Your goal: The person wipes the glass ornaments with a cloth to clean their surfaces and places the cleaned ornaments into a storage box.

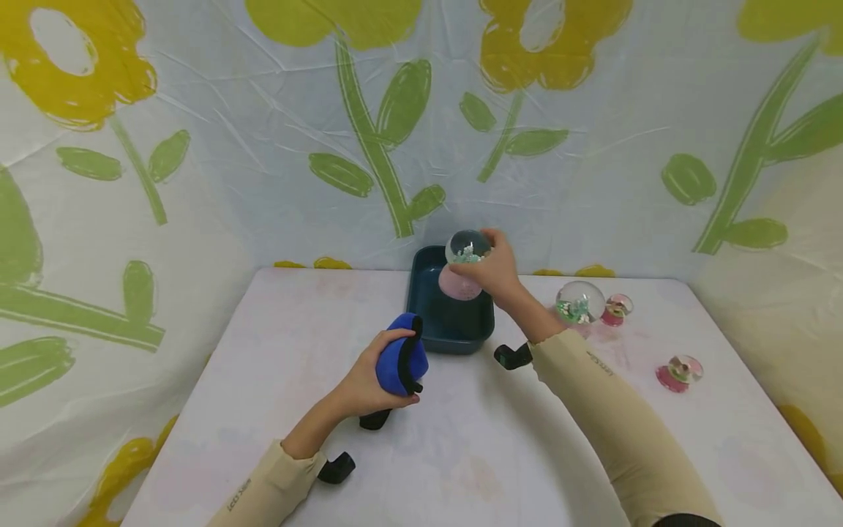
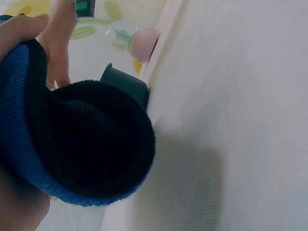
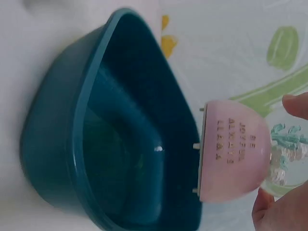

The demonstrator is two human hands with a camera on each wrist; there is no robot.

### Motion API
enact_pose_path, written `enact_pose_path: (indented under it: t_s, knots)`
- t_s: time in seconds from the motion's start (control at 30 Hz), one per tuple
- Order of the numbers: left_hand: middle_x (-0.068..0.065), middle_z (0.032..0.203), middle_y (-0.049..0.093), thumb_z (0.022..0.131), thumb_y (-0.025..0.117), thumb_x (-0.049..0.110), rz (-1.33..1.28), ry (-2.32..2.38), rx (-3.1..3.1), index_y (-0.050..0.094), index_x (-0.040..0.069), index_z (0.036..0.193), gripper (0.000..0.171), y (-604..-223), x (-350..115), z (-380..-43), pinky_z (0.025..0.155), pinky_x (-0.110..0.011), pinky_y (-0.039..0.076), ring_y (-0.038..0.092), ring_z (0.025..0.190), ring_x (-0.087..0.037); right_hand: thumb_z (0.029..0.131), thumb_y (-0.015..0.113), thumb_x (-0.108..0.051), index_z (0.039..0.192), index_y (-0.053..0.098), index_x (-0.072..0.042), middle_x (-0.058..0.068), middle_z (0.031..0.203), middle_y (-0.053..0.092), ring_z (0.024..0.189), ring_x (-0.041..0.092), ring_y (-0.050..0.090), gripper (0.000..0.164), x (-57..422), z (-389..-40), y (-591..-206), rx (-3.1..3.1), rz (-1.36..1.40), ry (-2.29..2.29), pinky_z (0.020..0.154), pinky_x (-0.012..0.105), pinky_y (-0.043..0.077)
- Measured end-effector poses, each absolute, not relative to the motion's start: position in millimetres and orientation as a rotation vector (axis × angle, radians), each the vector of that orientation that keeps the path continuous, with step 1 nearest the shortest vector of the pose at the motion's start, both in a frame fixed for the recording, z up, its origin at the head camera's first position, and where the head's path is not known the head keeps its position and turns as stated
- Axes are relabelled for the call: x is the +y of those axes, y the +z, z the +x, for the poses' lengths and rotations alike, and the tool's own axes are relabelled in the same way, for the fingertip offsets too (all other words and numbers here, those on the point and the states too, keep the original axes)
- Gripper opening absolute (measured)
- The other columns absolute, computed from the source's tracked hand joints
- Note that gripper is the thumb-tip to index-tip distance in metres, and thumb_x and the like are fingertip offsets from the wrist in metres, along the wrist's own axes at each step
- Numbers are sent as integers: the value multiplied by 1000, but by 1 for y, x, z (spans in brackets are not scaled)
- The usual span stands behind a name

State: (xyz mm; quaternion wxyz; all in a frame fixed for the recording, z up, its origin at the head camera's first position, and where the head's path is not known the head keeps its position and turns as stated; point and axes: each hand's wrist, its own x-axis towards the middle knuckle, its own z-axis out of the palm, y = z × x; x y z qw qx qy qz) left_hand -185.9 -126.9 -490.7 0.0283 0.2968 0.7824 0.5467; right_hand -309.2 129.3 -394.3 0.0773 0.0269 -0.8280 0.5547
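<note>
We count 4 snow globes (2 lg, 2 sm), plus 1 teal tub (image 1: pixel 454 345) & 1 blue cloth (image 1: pixel 395 362) w/ black edging. Our R hand (image 1: pixel 497 269) has its thumb & fingers parted abt as wide as the glass dome, pinching the held globe (image 1: pixel 459 284), pink base down; the tub's inside is right below those fingers. Our L hand (image 1: pixel 369 380) has thumb & fingers curled round the cloth, rolled like a tube; tub is just beyond those fingers. Right of the R fingers, past the wrist, we see the other lg globe (image 1: pixel 579 301) w/ one sm globe (image 1: pixel 617 309) just beside it; the second sm globe (image 1: pixel 680 372) is farther right & nearer us, well apart.

In head view our R forearm (image 1: pixel 533 315) hides part of the other lg globe's base. We can't make out every R finger behind the dome. L wrist view: cloth blocks most of the tub, & its hollow is too dark to read. R wrist view cuts off the dome, but base lettering's legible: "BE JOYFUL ALWAYS LLAMA". Can't tell if base touches tub.
</note>
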Motion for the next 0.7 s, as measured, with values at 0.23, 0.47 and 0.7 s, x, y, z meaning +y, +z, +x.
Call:
enact_pose_path:
  t_s: [0.23,0.47,0.7]
  knots:
    - [-5,143,36,66,90,16,921,1693,2423,35,29,143,96,-491,-127,-191,89,-49,48,45,121,-33,67,90,-20,139,38,-3,16,140,40,123,29,41,91,126,-335,-404,-2452,121,1616,101,45,38]
    - [3,142,35,65,91,25,931,1657,2420,36,39,142,95,-495,-126,-194,87,-45,50,45,121,-31,67,91,-23,138,42,-6,14,137,43,119,28,43,87,123,-353,-415,-2356,136,1677,96,45,41]
    - [4,142,35,65,91,26,885,1632,2427,36,39,141,95,-500,-129,-185,86,-45,50,46,120,-30,71,88,-13,141,42,-7,13,138,43,118,30,44,84,116,-360,-432,-2316,107,1809,93,46,44]
